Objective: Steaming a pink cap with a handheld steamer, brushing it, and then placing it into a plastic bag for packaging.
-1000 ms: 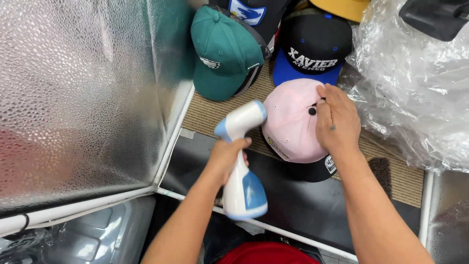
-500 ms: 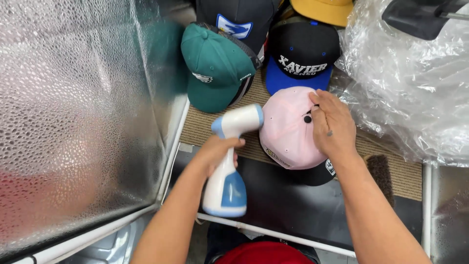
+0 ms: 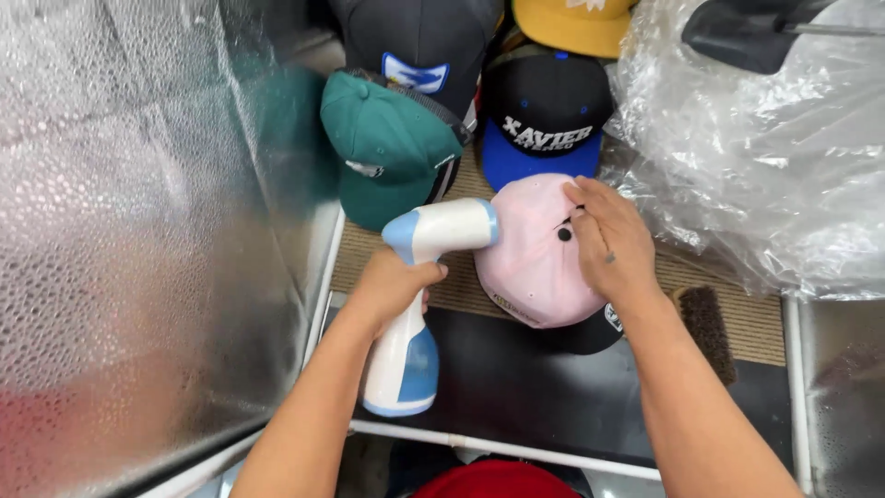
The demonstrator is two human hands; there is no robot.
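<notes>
At the near edge a red cap is partly seen. The steamer is gripped at its neck by the left hand, fingers wrapped shut around it, its head lying just beside the pink cap. The pink cap, on the table, is pressed under the right hand, fingers flat and extended, nothing grasped. A brush lies right of it. Beyond, 4 caps are seen: green, blue-brimmed black, dark, yellow. Clear plastic is heaped at the right.
</notes>
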